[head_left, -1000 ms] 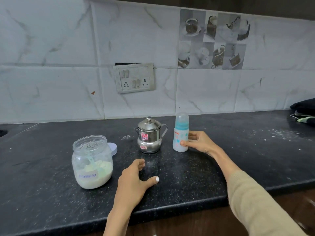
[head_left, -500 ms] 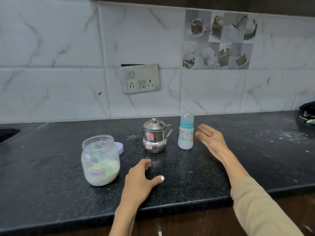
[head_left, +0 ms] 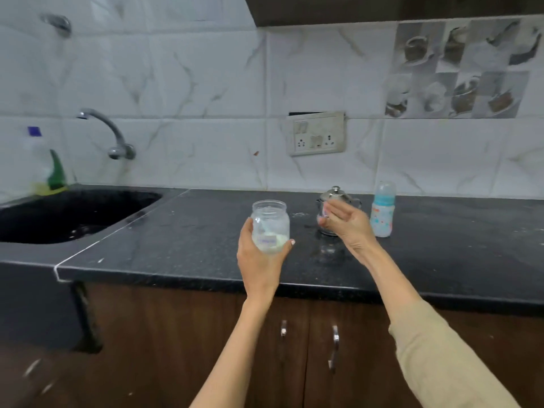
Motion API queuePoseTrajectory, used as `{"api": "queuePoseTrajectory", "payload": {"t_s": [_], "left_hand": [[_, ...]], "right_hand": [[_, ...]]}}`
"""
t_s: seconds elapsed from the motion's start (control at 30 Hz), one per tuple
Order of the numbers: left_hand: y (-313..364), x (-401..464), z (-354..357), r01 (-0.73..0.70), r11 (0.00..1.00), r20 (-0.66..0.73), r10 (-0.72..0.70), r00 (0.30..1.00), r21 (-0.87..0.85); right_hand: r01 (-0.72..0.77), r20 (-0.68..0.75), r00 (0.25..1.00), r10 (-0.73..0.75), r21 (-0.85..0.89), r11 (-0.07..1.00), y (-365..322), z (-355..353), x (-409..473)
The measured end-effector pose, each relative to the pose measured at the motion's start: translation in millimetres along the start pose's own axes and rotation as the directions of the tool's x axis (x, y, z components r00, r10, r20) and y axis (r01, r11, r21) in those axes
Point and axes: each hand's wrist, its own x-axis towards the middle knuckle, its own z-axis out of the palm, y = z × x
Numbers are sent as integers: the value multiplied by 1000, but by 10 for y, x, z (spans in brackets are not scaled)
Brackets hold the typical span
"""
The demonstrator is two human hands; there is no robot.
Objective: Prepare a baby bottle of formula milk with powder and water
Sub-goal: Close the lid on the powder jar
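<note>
My left hand (head_left: 259, 257) grips a clear powder jar (head_left: 270, 226) from below and holds it lifted off the black counter (head_left: 182, 240); the jar is lidless, with white powder and a scoop inside. My right hand (head_left: 347, 220) hovers with relaxed fingers in front of the small steel kettle (head_left: 334, 195), hiding most of it and holding nothing. The baby bottle (head_left: 382, 210), with its blue collar and clear cap, stands upright on the counter just right of that hand.
A black sink (head_left: 67, 216) with a wall tap (head_left: 109, 131) lies at the left, a green-and-clear bottle (head_left: 47, 163) at its back corner. A switch plate (head_left: 316, 132) is on the tiled wall. Wooden cabinet doors (head_left: 294, 348) are below the counter edge.
My left hand left the counter, took the powder jar and lifted it. My right hand drew away from the bottle toward the kettle. The view swung left, revealing the sink.
</note>
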Motion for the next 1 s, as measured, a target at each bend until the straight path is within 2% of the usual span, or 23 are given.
{"api": "queuePoseTrajectory", "payload": {"t_s": [0.07,0.17,0.27,0.37,0.5,0.7,0.8,0.9,0.93,1.0], "left_hand": [[-87,118,-154,35,999,41,-36,999,27],[-218,320,-339,77,994,208,-93,974,80],[-304,561,-506,114,973,424,-190,885,199],[-355,749,-568,82,937,549,-269,791,341],[-420,853,-488,61,932,606,-281,744,357],[-517,979,-392,59,970,672,-207,711,236],[-583,1003,-364,72,977,670,-189,718,199],[-630,993,-355,93,979,654,-191,732,182],[-628,987,-358,101,979,651,-194,734,179],[-650,999,-356,106,979,651,-196,733,175]], "right_hand": [[-21,59,998,24,-48,999,45,235,-3],[-56,119,991,68,-102,993,177,445,14],[-98,131,985,113,-116,988,310,530,58],[-109,146,981,129,-136,985,370,582,89],[-85,153,982,113,-182,980,416,615,133],[-47,133,989,70,-174,984,535,611,204],[-49,150,985,81,-201,978,548,585,227],[-109,241,955,170,-248,963,460,446,347],[-129,225,958,176,-210,969,413,414,404],[-129,83,987,138,-104,986,352,398,593]]}}
